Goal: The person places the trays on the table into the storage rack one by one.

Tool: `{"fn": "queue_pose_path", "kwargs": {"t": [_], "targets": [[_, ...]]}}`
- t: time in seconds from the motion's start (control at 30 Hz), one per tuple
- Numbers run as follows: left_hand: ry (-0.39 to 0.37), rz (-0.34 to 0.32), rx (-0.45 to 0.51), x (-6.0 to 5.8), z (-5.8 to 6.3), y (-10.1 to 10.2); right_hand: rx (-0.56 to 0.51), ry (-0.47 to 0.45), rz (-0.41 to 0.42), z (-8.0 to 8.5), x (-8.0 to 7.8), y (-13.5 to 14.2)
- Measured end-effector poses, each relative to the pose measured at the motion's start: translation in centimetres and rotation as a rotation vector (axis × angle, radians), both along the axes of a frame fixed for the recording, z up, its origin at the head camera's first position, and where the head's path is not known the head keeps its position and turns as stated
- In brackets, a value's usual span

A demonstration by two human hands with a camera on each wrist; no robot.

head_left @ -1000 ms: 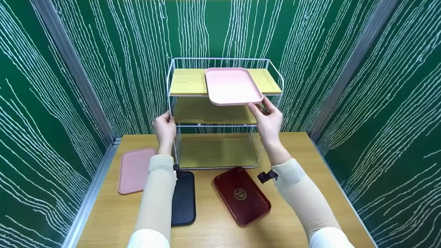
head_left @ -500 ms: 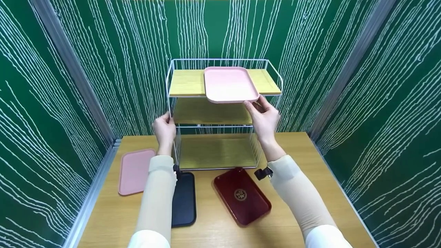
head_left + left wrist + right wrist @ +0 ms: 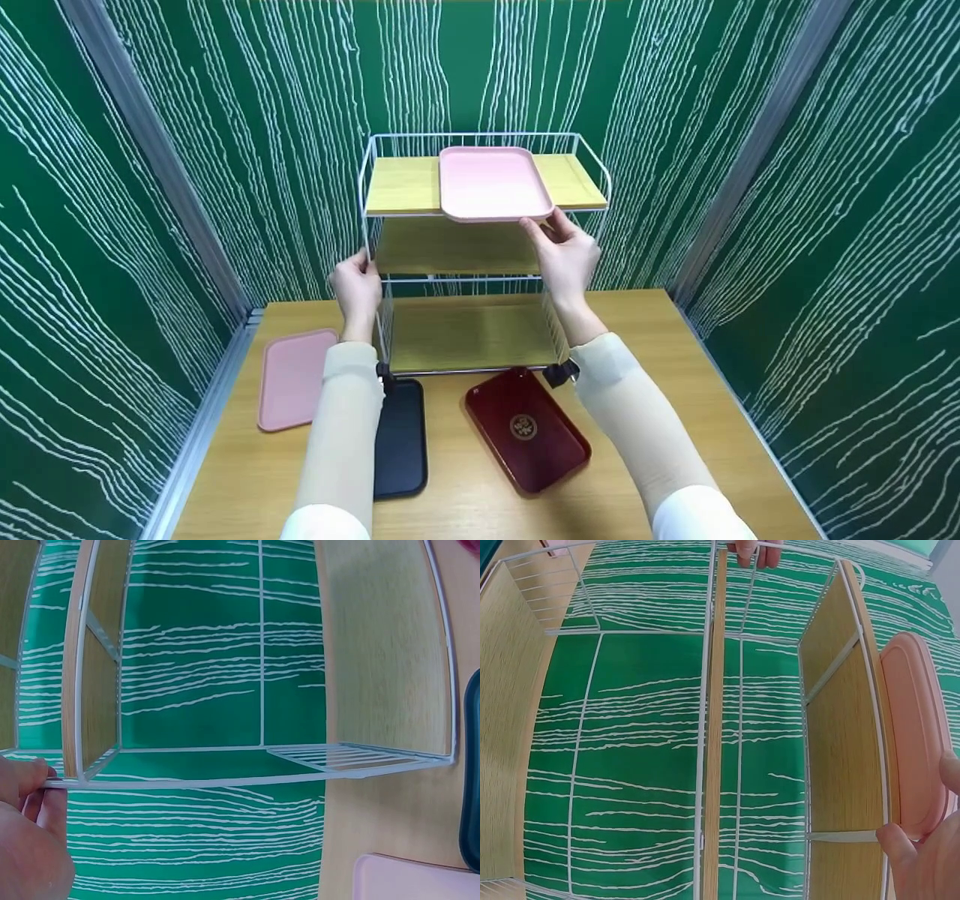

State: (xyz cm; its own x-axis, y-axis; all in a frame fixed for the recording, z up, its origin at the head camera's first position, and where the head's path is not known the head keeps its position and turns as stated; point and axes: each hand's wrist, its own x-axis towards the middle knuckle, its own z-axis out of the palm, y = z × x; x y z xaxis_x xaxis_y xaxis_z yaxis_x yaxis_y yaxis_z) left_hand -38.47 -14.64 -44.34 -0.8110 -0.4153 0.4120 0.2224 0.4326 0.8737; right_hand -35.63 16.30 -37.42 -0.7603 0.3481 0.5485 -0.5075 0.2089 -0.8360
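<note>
A white wire rack point(image 3: 480, 280) with three wooden shelves stands at the back of the table. On its left front upright, near the middle shelf, my left hand point(image 3: 355, 286) pinches the wire; the left wrist view shows the fingers point(image 3: 52, 810) around it. A pink tray point(image 3: 495, 184) lies on the top shelf, its near edge jutting a little past the front. My right hand point(image 3: 568, 255) grips that tray's near right corner between thumb and fingers. In the right wrist view the pink tray point(image 3: 916, 727) is seen from below against the top shelf point(image 3: 855, 690).
On the table point(image 3: 450, 517) before the rack lie a dark red tray point(image 3: 525, 457) with a gold emblem and a black tray point(image 3: 401, 450), partly under the left forearm. Another pink tray point(image 3: 292, 382) is at the left. Green walls with white lines enclose the table.
My right hand and the pink tray on the top shelf have shifted slightly left and further back. The left hand keeps its hold on the rack's upright.
</note>
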Motion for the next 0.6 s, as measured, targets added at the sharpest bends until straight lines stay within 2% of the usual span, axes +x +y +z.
{"fn": "queue_pose_path", "kwargs": {"t": [0.6], "targets": [[-0.008,-0.007,0.017,0.07,-0.17,-0.04,-0.002,-0.002,0.008,0.02,-0.19,-0.18]]}}
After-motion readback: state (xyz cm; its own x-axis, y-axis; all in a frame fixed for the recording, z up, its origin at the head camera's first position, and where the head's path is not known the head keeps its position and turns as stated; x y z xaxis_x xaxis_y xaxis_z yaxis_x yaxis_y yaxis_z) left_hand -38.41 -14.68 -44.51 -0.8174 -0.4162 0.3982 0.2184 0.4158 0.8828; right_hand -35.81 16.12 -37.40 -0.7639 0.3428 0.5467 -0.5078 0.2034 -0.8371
